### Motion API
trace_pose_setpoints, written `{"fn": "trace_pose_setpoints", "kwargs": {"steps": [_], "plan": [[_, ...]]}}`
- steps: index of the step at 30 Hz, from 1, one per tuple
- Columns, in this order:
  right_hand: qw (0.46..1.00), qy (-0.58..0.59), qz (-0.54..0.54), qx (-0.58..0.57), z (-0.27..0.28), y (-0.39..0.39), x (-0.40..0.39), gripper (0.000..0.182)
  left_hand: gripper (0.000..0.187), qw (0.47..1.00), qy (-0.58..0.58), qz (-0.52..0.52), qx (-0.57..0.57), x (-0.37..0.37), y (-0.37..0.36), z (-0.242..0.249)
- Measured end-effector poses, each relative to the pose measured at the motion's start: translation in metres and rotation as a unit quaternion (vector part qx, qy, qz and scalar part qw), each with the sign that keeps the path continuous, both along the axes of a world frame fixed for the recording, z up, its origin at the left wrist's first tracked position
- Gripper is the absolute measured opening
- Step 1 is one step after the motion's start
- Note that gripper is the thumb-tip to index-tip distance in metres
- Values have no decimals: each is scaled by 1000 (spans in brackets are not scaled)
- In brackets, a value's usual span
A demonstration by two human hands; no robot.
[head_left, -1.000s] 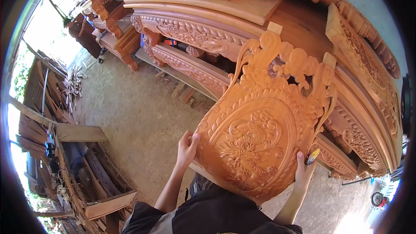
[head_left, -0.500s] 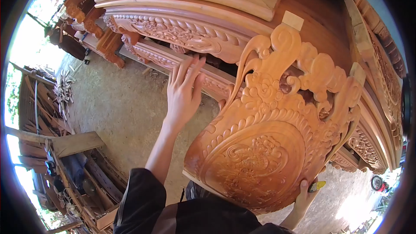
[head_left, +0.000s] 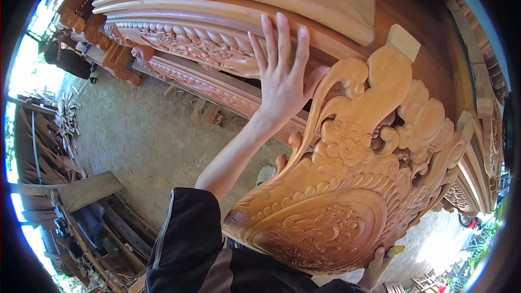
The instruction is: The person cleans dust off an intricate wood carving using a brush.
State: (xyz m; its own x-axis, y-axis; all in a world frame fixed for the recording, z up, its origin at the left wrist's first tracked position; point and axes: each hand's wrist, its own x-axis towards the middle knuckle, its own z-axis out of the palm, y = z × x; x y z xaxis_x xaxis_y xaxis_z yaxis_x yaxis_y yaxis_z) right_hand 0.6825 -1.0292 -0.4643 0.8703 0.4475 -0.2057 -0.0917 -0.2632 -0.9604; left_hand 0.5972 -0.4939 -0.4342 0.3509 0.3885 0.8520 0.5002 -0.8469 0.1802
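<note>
A carved wooden panel (head_left: 317, 225) with scrollwork at its top and an oval relief leans across the front of me. At its lower right edge is my right hand (head_left: 374, 267), thumb on the panel's rim and the other fingers mostly hidden. A small yellow item (head_left: 395, 250) sticks out beside that thumb. My left hand (head_left: 283, 88) is open, fingers spread upward over the curved moulding of a large carved wooden piece (head_left: 201, 8). The left thumb is right by the panel's curling scroll.
Several wood scraps (head_left: 205, 111) lie on the concrete floor (head_left: 146, 130). At the lower left stands a wooden bin (head_left: 89, 187) with boards and odds and ends. Offcuts (head_left: 68, 116) are heaped behind it. More carved furniture (head_left: 116, 62) stands at the upper left.
My left hand has moved up and right, from in front of the lower rail to the moulding, its fingers spreading. The panel has tilted, and the right hand stays at its edge.
</note>
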Motion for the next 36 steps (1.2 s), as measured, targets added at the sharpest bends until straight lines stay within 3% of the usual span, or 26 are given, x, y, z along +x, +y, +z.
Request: {"fn": "trace_pose_setpoints", "kwargs": {"steps": [3,7,9,12,13,14,15,16,18,20,22,23,25,27,31,36], "plan": [[997,-1,-79,-23,0,11,-9,86,76,1000,9,5,-14,2,-4,-5],[997,31,-71,6,0,16,-9,87,73,999,29,21,-12,-8,-11,-3],[995,39,-90,10,3,24,-8,82,73,997,-12,28,-64,-16,-27,-6],[997,16,-78,14,1,36,-5,77,73,972,-94,-99,-190,-44,-60,-21],[996,13,-84,19,6,42,-3,77,72,904,-143,-247,-319,-56,-67,-40],[997,18,-79,16,10,48,-2,73,73,793,-177,-388,-434,-70,-75,-53],[997,24,-77,15,13,55,-4,70,77,611,-254,-429,-616,-83,-88,-47],[995,23,-91,22,15,60,-5,70,82,384,-308,-432,-756,-99,-102,-43],[998,21,-27,57,20,67,-2,62,94,268,-320,-403,-814,-132,-127,-46],[995,15,-34,90,22,74,-6,59,103,193,-306,-378,-852,-183,-138,-58],[992,13,-37,122,25,80,-12,55,102,254,-254,-495,-791,-223,-141,-86],[993,18,-29,110,27,83,-15,51,102,249,-239,-500,-794,-225,-146,-72],[994,19,-31,103,30,84,-16,48,93,495,-137,-412,-753,-232,-157,-44],[998,-16,32,43,31,84,-18,46,83,506,-128,-386,-761,-238,-157,-44],[997,-60,1,47,37,90,-26,38,58,536,-160,-294,-775,-232,-169,-22],[998,-64,5,26,46,92,-27,42,47,589,-117,-242,-762,-227,-179,-12]]}}
